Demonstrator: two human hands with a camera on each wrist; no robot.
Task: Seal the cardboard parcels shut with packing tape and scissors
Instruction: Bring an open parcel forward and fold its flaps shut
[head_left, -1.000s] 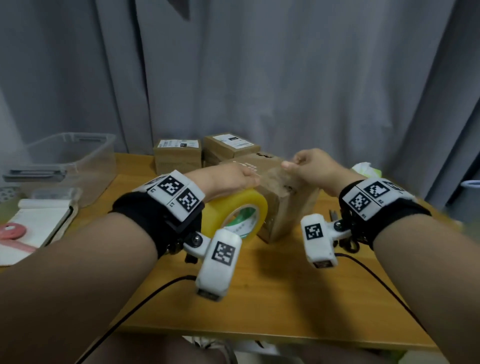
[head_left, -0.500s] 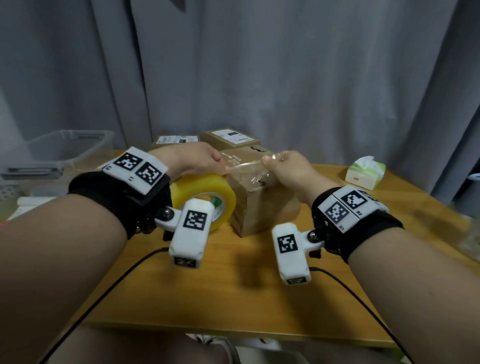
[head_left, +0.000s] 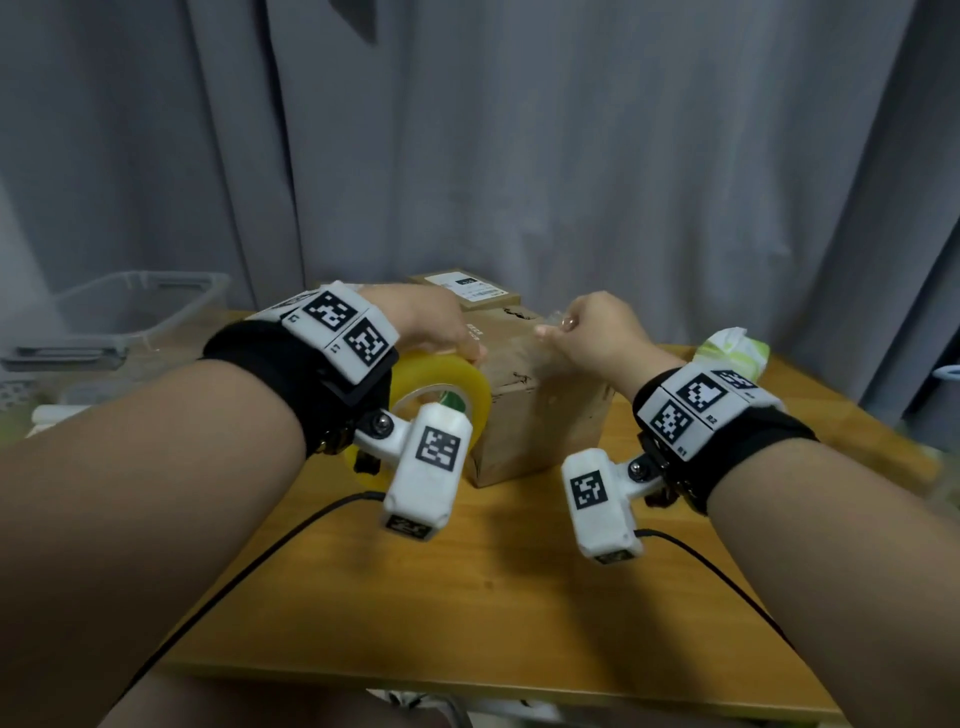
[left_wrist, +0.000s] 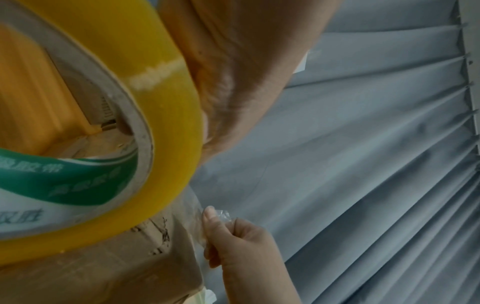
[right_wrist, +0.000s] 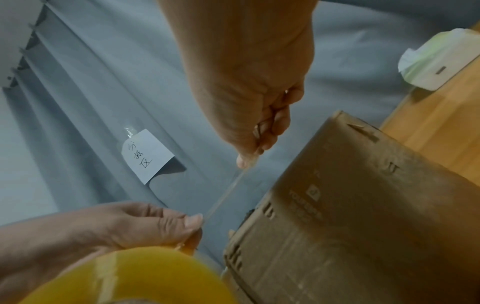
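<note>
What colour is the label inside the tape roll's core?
Green and white with pale print, inside the yellow tape roll; clearest in the left wrist view.

Yellow tape roll (left_wrist: 161, 144) fills the frame — right hand (left_wrist: 241, 244) pinching its clear strip (left_wrist: 197, 207).

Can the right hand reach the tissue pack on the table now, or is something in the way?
Probably yes. The tissue pack lies just beyond the right hand with nothing between them, but that hand pinches the tape strip pulled from the tape roll, so it must release first.
</note>
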